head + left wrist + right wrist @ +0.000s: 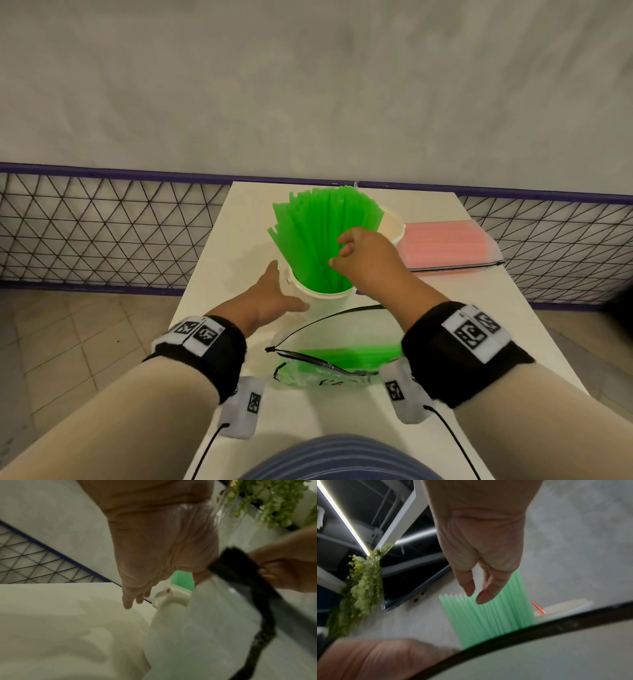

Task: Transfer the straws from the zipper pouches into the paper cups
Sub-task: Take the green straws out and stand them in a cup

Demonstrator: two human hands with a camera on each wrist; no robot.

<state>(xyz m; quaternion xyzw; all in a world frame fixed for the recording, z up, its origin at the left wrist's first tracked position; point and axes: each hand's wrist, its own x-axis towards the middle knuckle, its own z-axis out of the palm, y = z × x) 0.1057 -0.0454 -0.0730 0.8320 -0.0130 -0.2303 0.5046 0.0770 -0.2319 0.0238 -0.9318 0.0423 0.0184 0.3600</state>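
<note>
A white table [239,219] carries the work. At its centre stands a paper cup [322,298] packed with green straws [318,233], fanned upward toward 12 o'clock. The left hand [267,301] lies against the cup's 9 o'clock side, fingers straight, thumb along the near wall, steadying it. The right hand [366,260] hovers at the bundle's 3 o'clock edge, fingers relaxed and slightly apart, gripping nothing; actual contact with the straws cannot be confirmed. A second paper cup [394,226] stands behind, at 1 o'clock. Beside it, at 3 o'clock, a closed zipper pouch [448,250] holds pink straws. At 6 o'clock an open zipper pouch [329,359] lies flat, some green straws remaining inside.
</note>
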